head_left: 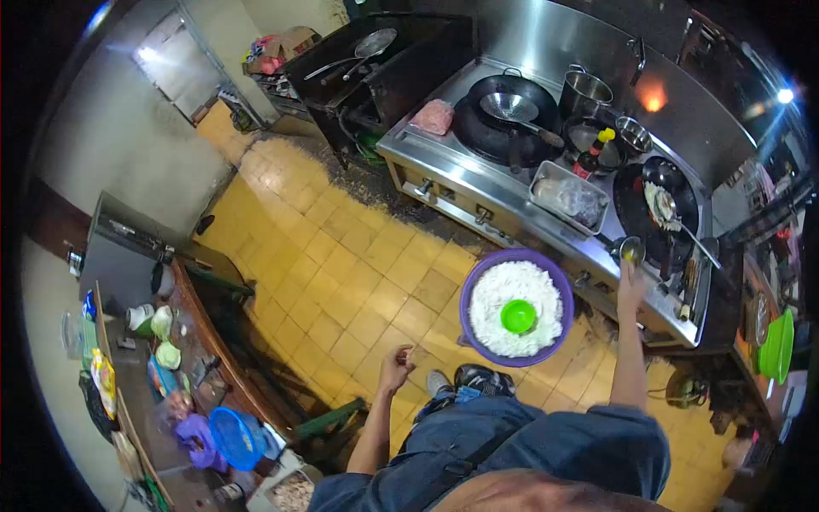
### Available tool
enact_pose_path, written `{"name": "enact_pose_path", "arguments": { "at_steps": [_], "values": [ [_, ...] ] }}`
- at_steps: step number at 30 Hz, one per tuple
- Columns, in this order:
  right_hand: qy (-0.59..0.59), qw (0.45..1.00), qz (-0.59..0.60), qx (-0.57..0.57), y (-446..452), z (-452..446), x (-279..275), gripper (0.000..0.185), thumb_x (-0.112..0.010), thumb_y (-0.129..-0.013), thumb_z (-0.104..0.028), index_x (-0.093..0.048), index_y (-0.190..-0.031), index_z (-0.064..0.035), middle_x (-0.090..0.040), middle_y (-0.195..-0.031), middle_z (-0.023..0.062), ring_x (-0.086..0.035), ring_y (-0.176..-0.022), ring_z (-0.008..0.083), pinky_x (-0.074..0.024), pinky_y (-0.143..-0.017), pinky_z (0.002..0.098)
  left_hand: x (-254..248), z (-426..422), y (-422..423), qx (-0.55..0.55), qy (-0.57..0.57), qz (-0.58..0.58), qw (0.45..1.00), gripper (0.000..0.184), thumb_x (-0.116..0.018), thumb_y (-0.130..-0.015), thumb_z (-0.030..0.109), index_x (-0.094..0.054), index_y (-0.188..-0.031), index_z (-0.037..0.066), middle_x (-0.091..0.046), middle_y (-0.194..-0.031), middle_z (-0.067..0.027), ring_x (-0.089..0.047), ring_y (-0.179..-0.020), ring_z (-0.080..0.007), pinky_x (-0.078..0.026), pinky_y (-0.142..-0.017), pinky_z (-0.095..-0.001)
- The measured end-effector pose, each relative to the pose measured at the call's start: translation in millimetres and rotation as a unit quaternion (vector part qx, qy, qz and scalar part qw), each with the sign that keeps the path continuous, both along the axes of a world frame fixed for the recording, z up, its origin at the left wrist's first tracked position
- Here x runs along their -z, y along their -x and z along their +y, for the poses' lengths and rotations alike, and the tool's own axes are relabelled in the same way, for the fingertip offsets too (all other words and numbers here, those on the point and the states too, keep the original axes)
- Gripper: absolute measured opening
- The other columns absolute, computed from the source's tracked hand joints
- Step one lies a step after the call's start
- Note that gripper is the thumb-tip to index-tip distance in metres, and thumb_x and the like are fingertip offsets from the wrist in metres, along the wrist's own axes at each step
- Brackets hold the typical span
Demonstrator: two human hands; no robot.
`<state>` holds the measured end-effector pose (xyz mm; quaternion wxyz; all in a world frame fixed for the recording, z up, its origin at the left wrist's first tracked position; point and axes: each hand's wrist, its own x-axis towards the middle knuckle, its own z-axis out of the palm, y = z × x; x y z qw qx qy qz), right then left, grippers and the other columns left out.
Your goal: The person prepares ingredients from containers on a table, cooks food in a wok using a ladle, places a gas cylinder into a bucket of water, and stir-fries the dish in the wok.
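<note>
L hand (397, 369): fingers half-open, empty
R hand (630, 286): fingers round small cup (632, 248) (contents unclear), by stove (452, 183)
Purple tub (514, 361): green bowl (518, 317) on white stuff (490, 294)

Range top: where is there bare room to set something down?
The steel range top has a narrow bare strip between the large wok and the front edge, running from the bag of pink food to the metal tray. It is crowded rightward: tray, sauce bottle, saucepan, second wok, and the right hand.
</note>
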<state>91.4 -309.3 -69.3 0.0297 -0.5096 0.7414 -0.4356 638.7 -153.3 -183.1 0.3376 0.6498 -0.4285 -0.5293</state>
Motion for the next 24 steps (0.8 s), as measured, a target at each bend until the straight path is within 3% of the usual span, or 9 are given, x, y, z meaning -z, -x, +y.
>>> {"name": "enact_pose_path", "arguments": {
  "at_steps": [2,3,6,9,12,14,17,20,24],
  "values": [
    [0.035,0.996,-0.049,-0.065,-54,-80,-47,0.047,-0.046,-0.085,-0.040,-0.060,-0.083,0.0043,-0.058,-0.081,0.0263,-0.056,-0.079,0.0398,-0.0420,-0.067,0.0436,-4,-22,-35,-0.034,0.022,0.016,0.999,0.042,-0.062,-0.067,-0.005,-0.055,-0.106,0.007,-0.051,-0.082,-0.0027,-0.050,-0.071,-0.0107,-0.046,-0.065,-0.0233],
    [-0.057,0.998,0.028,0.007,-52,-132,-40,0.044,-0.050,-0.084,-0.039,-0.059,-0.081,0.0042,-0.058,-0.082,0.0269,-0.055,-0.081,0.0427,-0.0422,-0.069,0.0456,-4,-35,-53,-0.074,0.046,0.032,0.996,0.043,-0.065,-0.064,-0.002,-0.056,-0.106,0.006,-0.053,-0.081,-0.0026,-0.050,-0.069,-0.0105,-0.045,-0.065,-0.0226],
    [-0.059,0.973,0.190,-0.114,-85,-236,-79,0.032,-0.052,-0.081,-0.026,-0.055,-0.098,0.0009,-0.056,-0.092,0.0269,-0.052,-0.091,0.0423,-0.0414,-0.077,0.0453,-3,-66,-97,-0.110,0.007,-0.025,0.994,0.042,-0.068,-0.066,0.003,-0.055,-0.106,0.005,-0.053,-0.086,-0.0059,-0.051,-0.066,-0.0117,-0.045,-0.056,-0.0238],
    [-0.095,0.928,0.348,-0.088,-85,-319,-64,0.034,-0.054,-0.075,-0.020,-0.054,-0.103,-0.0007,-0.055,-0.101,0.0226,-0.049,-0.100,0.0359,-0.0392,-0.087,0.0407,14,-76,-151,-0.149,-0.030,-0.075,0.986,0.046,-0.071,-0.066,0.005,-0.051,-0.107,0.002,-0.054,-0.092,-0.0118,-0.053,-0.059,-0.0138,-0.045,-0.049,-0.0228],
    [-0.294,0.897,0.317,-0.089,-63,-385,-19,0.043,-0.054,-0.074,-0.021,-0.051,-0.107,0.0050,-0.049,-0.113,0.0253,-0.046,-0.106,0.0363,-0.0366,-0.091,0.0408,57,-52,-215,-0.149,-0.130,-0.174,0.965,0.055,-0.073,-0.067,0.013,-0.046,-0.114,0.001,-0.056,-0.097,-0.0150,-0.059,-0.074,-0.0188,-0.049,-0.055,-0.0296],
    [-0.055,0.933,0.354,-0.037,-27,-441,54,0.045,-0.057,-0.075,-0.025,-0.051,-0.107,0.0070,-0.048,-0.114,0.0270,-0.050,-0.102,0.0398,-0.0376,-0.091,0.0432,52,-39,-230,-0.177,-0.150,-0.213,0.949,0.056,-0.070,-0.067,0.012,-0.043,-0.115,0.000,-0.057,-0.099,-0.0157,-0.059,-0.087,-0.0242,-0.049,-0.070,-0.0352],
    [-0.405,0.903,-0.141,-0.005,-57,-437,18,0.040,-0.057,-0.080,-0.030,-0.053,-0.099,0.0045,-0.057,-0.088,0.0148,-0.057,-0.054,0.0247,-0.0462,-0.041,0.0327,79,-22,-252,-0.225,-0.287,-0.125,0.923,0.049,-0.065,-0.070,0.015,-0.046,-0.113,0.001,-0.057,-0.097,-0.0140,-0.057,-0.081,-0.0238,-0.047,-0.065,-0.0344],
    [-0.451,0.794,-0.396,-0.095,-81,-421,-11,0.030,-0.057,-0.081,-0.031,-0.053,-0.085,-0.0018,-0.051,-0.067,0.0055,-0.044,-0.041,0.0106,-0.0319,-0.031,0.0221,106,-42,-258,-0.227,-0.361,-0.045,0.903,0.043,-0.060,-0.072,0.018,-0.048,-0.111,0.002,-0.057,-0.095,-0.0123,-0.056,-0.074,-0.0235,-0.046,-0.061,-0.0336],
    [-0.302,0.787,-0.530,-0.091,-133,-402,-15,0.024,-0.059,-0.080,-0.030,-0.050,-0.078,-0.0078,-0.045,-0.057,0.0008,-0.035,-0.037,0.0070,-0.0263,-0.031,0.0217,157,-98,-261,-0.172,-0.400,0.032,0.900,0.037,-0.053,-0.075,0.022,-0.051,-0.108,0.003,-0.057,-0.092,-0.0101,-0.053,-0.066,-0.0230,-0.044,-0.055,-0.0325]
  ]
}}
